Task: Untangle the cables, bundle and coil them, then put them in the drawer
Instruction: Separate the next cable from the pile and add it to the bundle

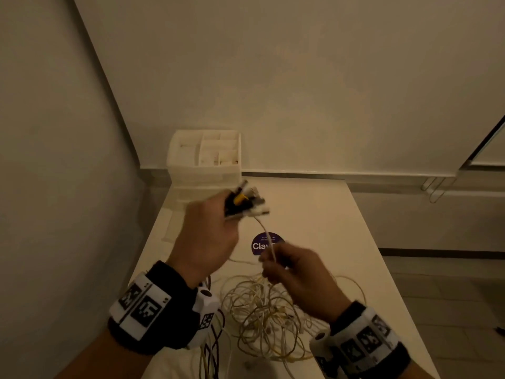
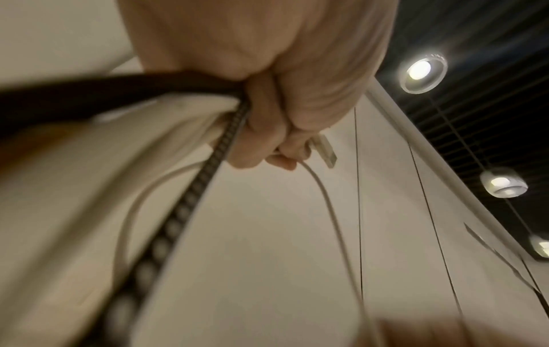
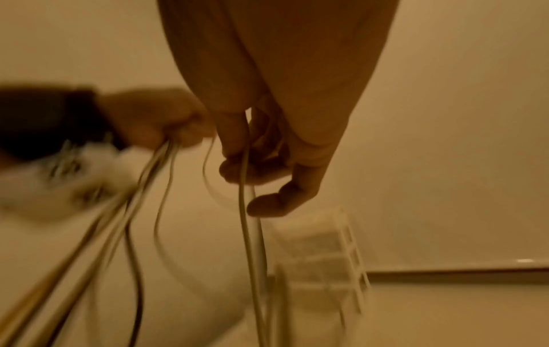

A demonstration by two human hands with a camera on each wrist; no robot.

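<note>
White walls stand round a pale table (image 1: 314, 214). At 12 o'clock on it sits one white drawer box (image 1: 205, 165), its top split into small bins. The left hand (image 1: 207, 236) is lifted above the table, at about 11 o'clock from the cable pile, with its fingers curled tight in a fist round a bunch of plugs (image 1: 246, 201). The plugs stick out and point toward 1 o'clock; how many there are cannot be told. One thin white cable (image 1: 266, 233) runs from the plugs down toward 5 o'clock into the right hand (image 1: 297, 277), which pinches it between thumb and fingers. Below both hands, at 6 o'clock, the pile (image 1: 267, 310) of pale looped cables lies tangled on the table. Dark cables (image 1: 213, 348) hang down under the left wrist. One purple round sticker (image 1: 263, 244) lies in the middle.
</note>
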